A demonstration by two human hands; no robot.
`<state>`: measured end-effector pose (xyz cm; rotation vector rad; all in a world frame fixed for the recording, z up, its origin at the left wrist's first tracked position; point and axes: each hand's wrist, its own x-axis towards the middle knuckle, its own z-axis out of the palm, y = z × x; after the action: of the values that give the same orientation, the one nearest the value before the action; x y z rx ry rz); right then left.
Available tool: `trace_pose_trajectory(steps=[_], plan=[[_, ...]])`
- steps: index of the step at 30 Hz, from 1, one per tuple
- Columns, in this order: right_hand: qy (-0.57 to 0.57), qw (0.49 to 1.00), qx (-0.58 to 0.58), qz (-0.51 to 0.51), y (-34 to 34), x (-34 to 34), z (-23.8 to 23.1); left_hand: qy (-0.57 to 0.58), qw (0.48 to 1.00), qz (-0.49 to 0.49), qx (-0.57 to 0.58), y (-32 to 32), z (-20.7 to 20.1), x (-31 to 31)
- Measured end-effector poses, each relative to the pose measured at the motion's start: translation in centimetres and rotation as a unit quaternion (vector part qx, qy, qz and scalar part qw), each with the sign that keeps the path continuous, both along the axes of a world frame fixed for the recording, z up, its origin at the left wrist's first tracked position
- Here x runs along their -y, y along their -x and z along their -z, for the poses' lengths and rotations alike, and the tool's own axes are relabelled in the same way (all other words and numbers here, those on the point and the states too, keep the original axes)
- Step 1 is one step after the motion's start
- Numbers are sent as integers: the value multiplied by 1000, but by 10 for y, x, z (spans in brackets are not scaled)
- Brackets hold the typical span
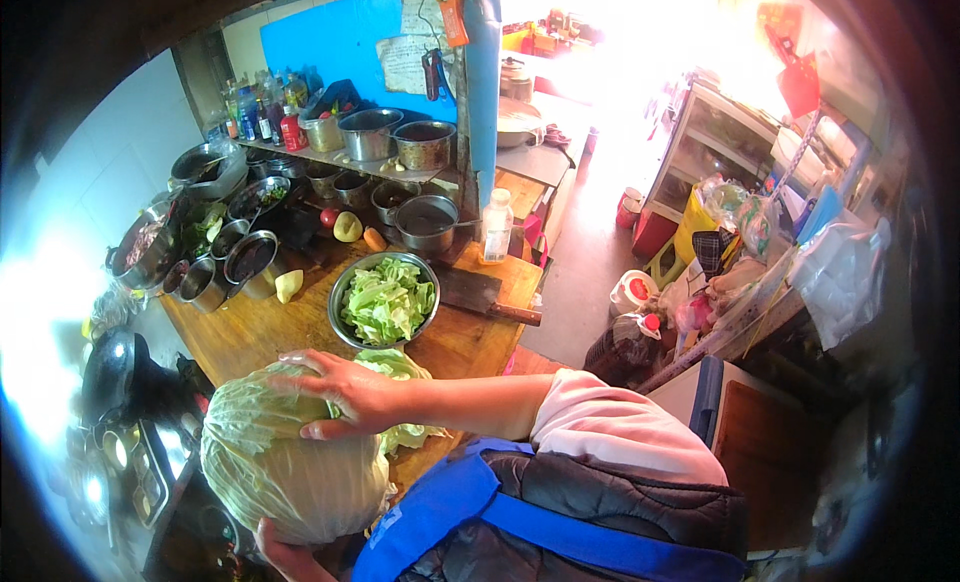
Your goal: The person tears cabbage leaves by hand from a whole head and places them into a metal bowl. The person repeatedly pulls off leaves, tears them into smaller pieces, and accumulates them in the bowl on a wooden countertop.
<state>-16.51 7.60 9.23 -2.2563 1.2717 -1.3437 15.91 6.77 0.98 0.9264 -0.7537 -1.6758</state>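
Note:
A large pale green cabbage (290, 462) is at the lower left, at the near edge of the wooden worktop. My right hand (355, 394) lies across its top, fingers spread and curved around it. At the lower edge my left hand (285, 554) presses against the near side of the cabbage; most of its fingers are hidden. Loose cabbage leaves (400, 367) lie just beyond my right wrist. Beyond them a steel bowl (333, 312) holds torn or cut green leaves (385, 300). Right of the bowl a cleaver (470, 290) lies flat, its wooden handle pointing right.
Pots and pans (255, 257) crowd the worktop's far left, near a tomato (328, 217) and a carrot (374, 239). A white bottle (496, 227) stands behind the cleaver. Bottles and pots line a shelf (400, 169). A dark wok (112, 372) is at left; bags and jugs (635, 342) fill the right.

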Motion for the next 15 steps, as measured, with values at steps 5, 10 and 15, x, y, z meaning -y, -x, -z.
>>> trace_pose_trajectory(steps=[5, 10, 15], plan=[[38, 989, -146, -2, 3, 11, -8, -60, 997, -43, -14, -3, -3, -2], [106, 975, -184, -64, 22, 7, -12, -68, 997, -41, 20, -10, 1, -3], [10, 991, -117, -68, 25, 14, 4, -32, 999, -2, 20, -14, 12, 7]])
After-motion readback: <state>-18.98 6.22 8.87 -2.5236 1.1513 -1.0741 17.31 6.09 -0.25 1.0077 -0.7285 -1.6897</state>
